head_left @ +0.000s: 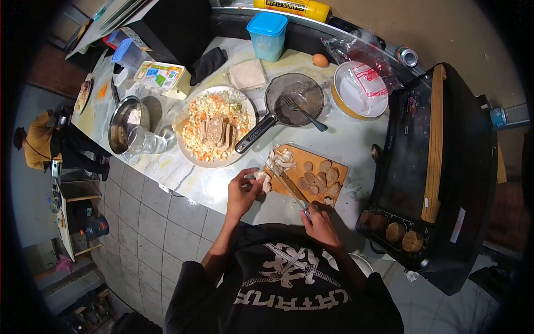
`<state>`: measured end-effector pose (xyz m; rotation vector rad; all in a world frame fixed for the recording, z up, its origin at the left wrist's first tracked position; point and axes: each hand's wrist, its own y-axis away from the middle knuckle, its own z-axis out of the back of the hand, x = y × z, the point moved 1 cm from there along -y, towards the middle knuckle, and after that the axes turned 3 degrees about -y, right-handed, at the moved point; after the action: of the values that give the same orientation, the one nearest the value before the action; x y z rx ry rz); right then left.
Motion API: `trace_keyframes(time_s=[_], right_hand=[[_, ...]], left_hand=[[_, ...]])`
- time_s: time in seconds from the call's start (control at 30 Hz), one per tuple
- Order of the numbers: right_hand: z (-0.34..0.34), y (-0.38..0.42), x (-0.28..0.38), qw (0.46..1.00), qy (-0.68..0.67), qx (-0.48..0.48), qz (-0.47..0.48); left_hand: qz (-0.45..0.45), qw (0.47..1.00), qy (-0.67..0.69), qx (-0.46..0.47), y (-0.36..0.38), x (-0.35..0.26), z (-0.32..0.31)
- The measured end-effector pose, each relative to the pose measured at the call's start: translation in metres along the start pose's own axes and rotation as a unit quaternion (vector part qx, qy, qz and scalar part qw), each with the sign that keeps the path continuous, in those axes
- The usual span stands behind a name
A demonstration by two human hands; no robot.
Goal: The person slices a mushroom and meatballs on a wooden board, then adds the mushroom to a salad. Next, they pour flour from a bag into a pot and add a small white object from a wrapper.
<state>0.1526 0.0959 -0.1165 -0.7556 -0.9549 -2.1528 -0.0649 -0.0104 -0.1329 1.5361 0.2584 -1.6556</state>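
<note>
Two bare hands were at work over one rectangular brown wooden cutting board (301, 156); the left hand (243, 192) pinched a pale, irregular piece of meat (262, 181) between thumb and fingers, at the board's left edge; the right hand (320, 225) was closed around the handle of a long, straight-bladed metal knife (292, 189), whose blade slanted over the board toward the upper left; whether its edge touched the wood could not be told.

On the board: one heap of pale shredded meat (282, 160), beyond the blade; one cluster of rounded brown pieces (321, 179), on the right half, several touching.

Beyond the board, on a pale marble-patterned countertop (192, 186): one large round white plate (208, 164), bearing finely chopped white and orange vegetables (201, 111) with sliced brown blocks (216, 133) on top; one dark round frying pan (286, 89), black-handled, a metal fork (305, 113) resting partly in it; one brown egg (320, 60); one clear plastic tub with a blue lid (267, 39); one white-lined yellow bowl (346, 96), a clear plastic bag with red print (371, 83) lying partly in it.

Left of the plate: one round steel bowl (117, 131); one clear drinking glass (147, 141), beside it.
</note>
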Motion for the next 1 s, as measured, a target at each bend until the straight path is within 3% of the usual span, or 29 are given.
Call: trace_keyframes(time_s=[0.17, 0.27, 0.33, 0.53, 0.73, 1.0], right_hand=[[0.000, 0.001, 0.000, 1.000, -0.008, -0.013, 0.002], [0.003, -0.002, 0.001, 1.000, -0.022, -0.014, 0.003], [0.005, -0.003, 0.001, 0.999, -0.028, -0.016, 0.008], [0.002, -0.002, -0.001, 0.999, -0.022, -0.020, 0.020], [-0.001, 0.000, -0.003, 1.000, -0.022, -0.002, 0.012], [0.006, 0.007, 0.008, 0.997, -0.031, 0.029, -0.057]], left_hand=[[0.023, 0.999, 0.025, 0.029, -0.002, -0.003, 0.002], [0.036, 0.991, 0.119, 0.046, -0.006, 0.006, 0.005], [0.099, 0.966, 0.222, 0.085, -0.006, 0.009, 0.008], [0.119, 0.940, 0.317, 0.030, -0.006, 0.013, 0.006], [0.049, 0.969, 0.233, 0.068, -0.004, 0.015, 0.011], [-0.004, 0.990, 0.131, 0.048, -0.006, 0.014, 0.006]])
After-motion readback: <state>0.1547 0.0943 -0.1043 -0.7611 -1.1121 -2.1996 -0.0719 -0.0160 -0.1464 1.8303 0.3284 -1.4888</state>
